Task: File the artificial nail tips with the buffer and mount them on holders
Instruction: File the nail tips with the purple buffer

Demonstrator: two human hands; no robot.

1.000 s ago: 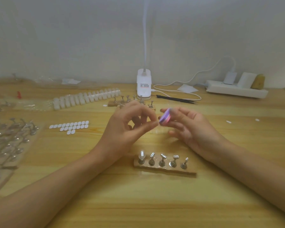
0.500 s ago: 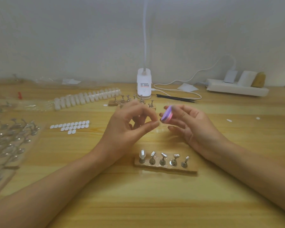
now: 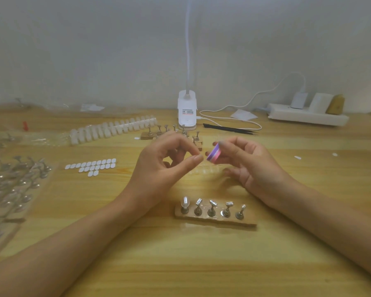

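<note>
Left hand (image 3: pixel 165 166) pinches thumb to forefinger, presumably on a nail tip too small to see, right hand (image 3: pixel 253 168) pinches the buffer (image 3: pixel 214 154) just at its three o'clock, and a hard stroke could flick that tip toward the holder block (image 3: pixel 214 218) at six o'clock.

Spotting a white lamp base (image 3: pixel 186 110) standing straight beyond the grip, black tweezers (image 3: pixel 229 128) lying just right of that, a white cable (image 3: pixel 234 119) looping behind them, and a power strip (image 3: pixel 308 117) sitting well off to the far right.
</note>
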